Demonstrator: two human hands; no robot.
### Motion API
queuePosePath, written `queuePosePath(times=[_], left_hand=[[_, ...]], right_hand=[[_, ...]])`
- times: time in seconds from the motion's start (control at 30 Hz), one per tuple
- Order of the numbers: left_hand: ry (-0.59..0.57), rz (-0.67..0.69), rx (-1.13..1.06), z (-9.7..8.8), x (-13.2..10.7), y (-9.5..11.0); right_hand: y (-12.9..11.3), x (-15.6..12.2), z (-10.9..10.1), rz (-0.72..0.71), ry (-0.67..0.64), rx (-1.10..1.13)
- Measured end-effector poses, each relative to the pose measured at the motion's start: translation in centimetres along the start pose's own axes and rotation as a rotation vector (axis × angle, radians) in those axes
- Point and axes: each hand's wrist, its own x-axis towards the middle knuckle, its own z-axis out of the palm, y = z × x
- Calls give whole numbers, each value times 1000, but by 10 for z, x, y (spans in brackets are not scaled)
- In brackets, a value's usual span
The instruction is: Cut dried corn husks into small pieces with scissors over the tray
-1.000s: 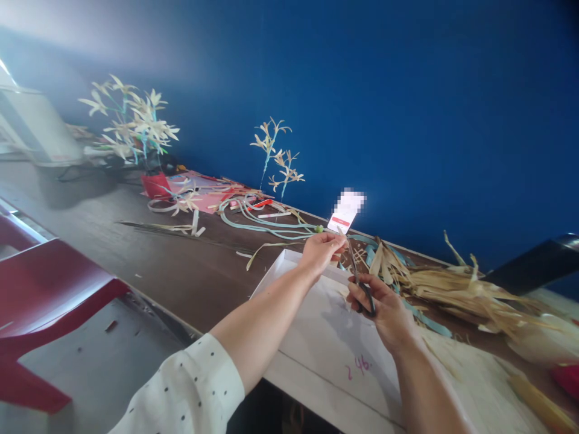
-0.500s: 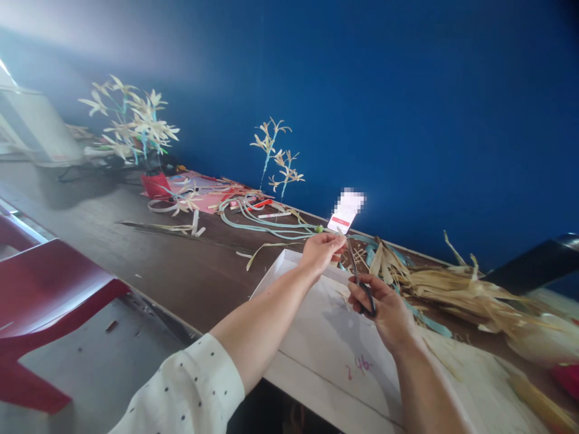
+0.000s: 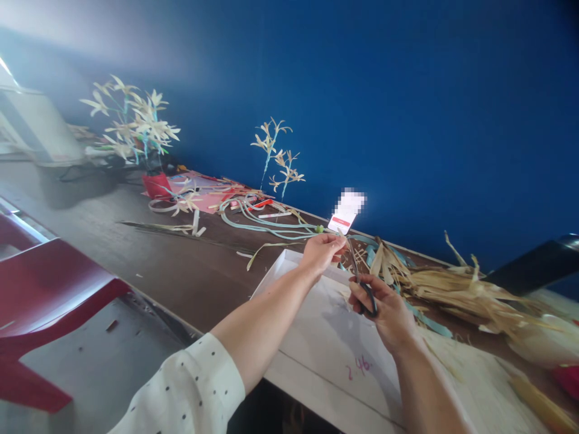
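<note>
My right hand (image 3: 384, 310) grips black-handled scissors (image 3: 357, 274), blades pointing up toward my left hand. My left hand (image 3: 322, 250) is closed in a pinch on a small piece of dried husk, too small to see well, held at the scissor tips. Both hands hover over a shallow white box lid (image 3: 316, 331) with pink writing, lying on the dark wooden table (image 3: 181, 265).
A heap of dried corn husks (image 3: 456, 292) lies right of the hands. Light blue strips (image 3: 257, 220) and paper scraps lie behind. Husk flowers stand in a red pot (image 3: 156, 184) and against the blue wall (image 3: 275, 150). A red plastic chair (image 3: 49, 295) is at left.
</note>
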Motion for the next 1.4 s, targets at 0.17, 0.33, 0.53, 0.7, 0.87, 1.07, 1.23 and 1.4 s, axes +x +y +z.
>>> queuePosePath(times=[0.17, 0.33, 0.53, 0.7, 0.87, 1.07, 1.23, 1.4], left_hand=[[3, -10, -5, 0, -1, 1], [13, -20, -11, 1, -1, 2], [3, -11, -12, 0, 0, 1], [-5, -11, -8, -1, 1, 0], [1, -14, -1, 0, 1, 0], [12, -18, -10, 0, 1, 0], [4, -8, -1, -1, 2, -2], [-22, 8, 14, -1, 3, -3]], right_hand=[[-2, 0, 0, -1, -3, -6], [-2, 0, 1, 7, 4, -3], [0, 0, 0, 4, 0, 20], [-2, -1, 1, 1, 2, 23], [-2, 0, 1, 18, 25, 2], [1, 2, -1, 5, 17, -9], [2, 2, -1, 14, 21, -6], [3, 3, -2, 15, 71, -16]])
